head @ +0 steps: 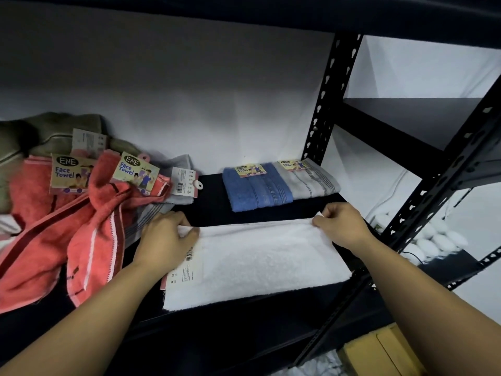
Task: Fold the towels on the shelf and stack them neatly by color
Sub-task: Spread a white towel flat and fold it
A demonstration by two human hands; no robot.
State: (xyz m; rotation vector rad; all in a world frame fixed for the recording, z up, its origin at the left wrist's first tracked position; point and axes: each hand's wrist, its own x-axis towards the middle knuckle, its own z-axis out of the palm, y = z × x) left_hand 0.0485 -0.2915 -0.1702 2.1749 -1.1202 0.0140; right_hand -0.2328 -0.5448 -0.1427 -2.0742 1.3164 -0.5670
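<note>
A white towel (260, 259) lies spread flat on the dark shelf (211, 202), a paper label at its left end. My left hand (165, 236) pinches its far left corner. My right hand (340, 222) pinches its far right corner. Behind it, a folded blue towel (256, 189) and a folded grey striped towel (311, 180) lie side by side at the back right. On the left lies a loose heap: coral-red towels (89, 226) with Face Towel tags, an unfolded grey towel (173, 198) and an olive towel (54, 131) at the back.
A black perforated upright (329, 99) stands right of the folded towels, another (439, 191) nearer me. The shelf above hangs low overhead. White round objects (433, 237) lie on a lower shelf to the right. A yellow box (379, 351) sits below.
</note>
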